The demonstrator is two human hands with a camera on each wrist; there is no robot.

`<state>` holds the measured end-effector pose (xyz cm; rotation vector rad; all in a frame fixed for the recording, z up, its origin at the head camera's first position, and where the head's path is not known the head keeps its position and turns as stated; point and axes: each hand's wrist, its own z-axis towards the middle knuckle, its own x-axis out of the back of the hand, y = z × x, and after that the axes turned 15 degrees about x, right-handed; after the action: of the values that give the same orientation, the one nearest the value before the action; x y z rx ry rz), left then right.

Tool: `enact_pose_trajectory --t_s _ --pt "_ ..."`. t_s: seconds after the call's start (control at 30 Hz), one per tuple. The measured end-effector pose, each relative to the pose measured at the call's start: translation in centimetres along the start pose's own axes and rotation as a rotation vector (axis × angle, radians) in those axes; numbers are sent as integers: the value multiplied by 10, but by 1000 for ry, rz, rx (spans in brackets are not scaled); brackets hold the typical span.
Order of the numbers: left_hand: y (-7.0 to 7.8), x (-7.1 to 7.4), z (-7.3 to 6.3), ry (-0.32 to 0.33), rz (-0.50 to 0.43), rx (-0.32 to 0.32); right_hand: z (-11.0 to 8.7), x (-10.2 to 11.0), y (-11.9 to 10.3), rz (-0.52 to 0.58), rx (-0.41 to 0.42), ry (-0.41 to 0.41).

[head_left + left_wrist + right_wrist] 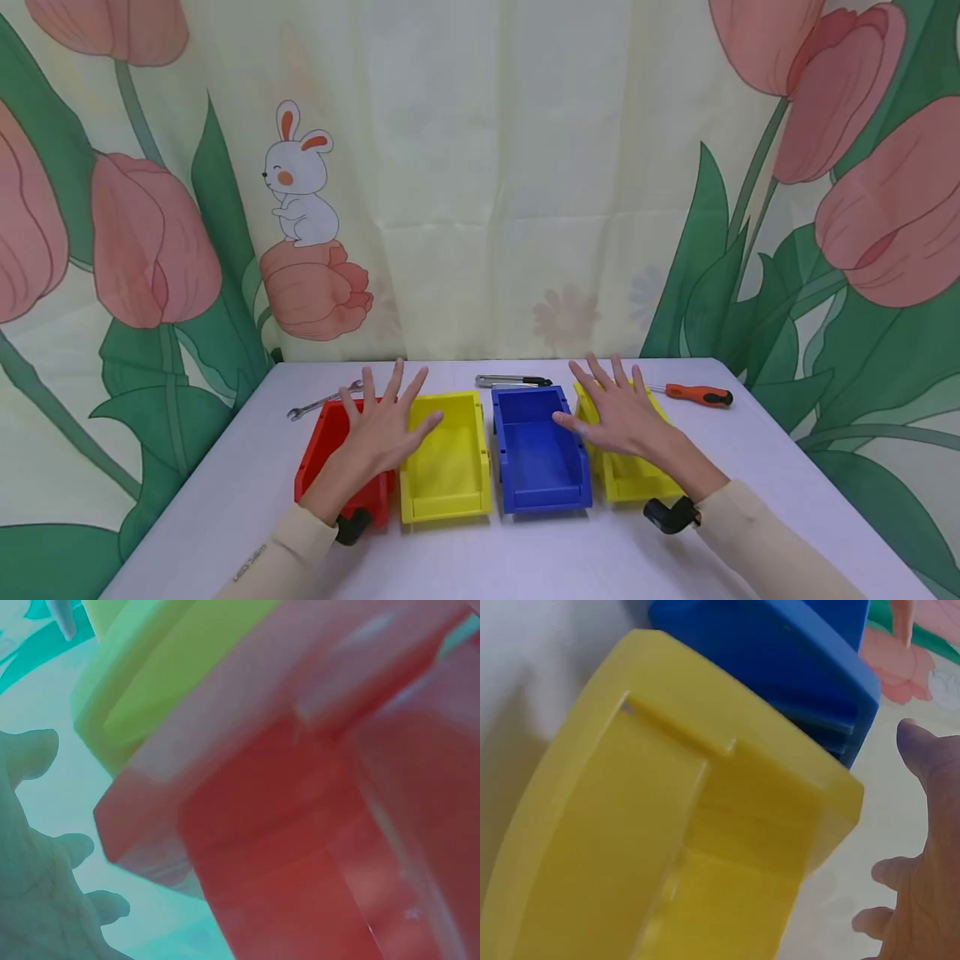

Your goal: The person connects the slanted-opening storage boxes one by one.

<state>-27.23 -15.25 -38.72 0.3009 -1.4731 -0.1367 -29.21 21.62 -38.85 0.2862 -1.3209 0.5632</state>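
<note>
Left hand [381,432], fingers spread, above a red bin [327,435]; right hand [628,418], likewise spread, above a yellow bin [637,482]; blue bin [542,458] between them.

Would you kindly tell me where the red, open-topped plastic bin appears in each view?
Head: the red bin lies left of centre, partly behind the bare left hand.
Left wrist: the red bin fills the centre and right.
Right wrist: not in it.
Shared landmark, head and left wrist: the yellow, open-topped plastic bin beside it.

storage bins [546,457] were red, yellow and blue, the screwdriver handle [693,394] orange and black, the cream curtain [450,167] patterned with pink tulips [153,242].
</note>
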Motion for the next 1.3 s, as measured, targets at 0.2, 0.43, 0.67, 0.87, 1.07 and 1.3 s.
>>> enact_pose_trajectory --t_s 0.2,0.43,0.67,0.87,1.07,1.3 --pt "-10 8 -4 -7 -20 14 6 2 -6 -7 18 -9" --pt "-29 19 -17 -10 -67 46 17 3 -19 36 36 -21" --pt "-53 28 -37 -16 -129 108 32 6 -43 86 88 -21" --pt "-77 23 -52 -60 -210 183 42 2 -69 205 112 -41" --pt "-94 11 -60 -59 -419 188 51 -2 -93 371 133 -20" --pt "-109 -5 -61 -102 -582 214 60 -10 -114 504 134 72"
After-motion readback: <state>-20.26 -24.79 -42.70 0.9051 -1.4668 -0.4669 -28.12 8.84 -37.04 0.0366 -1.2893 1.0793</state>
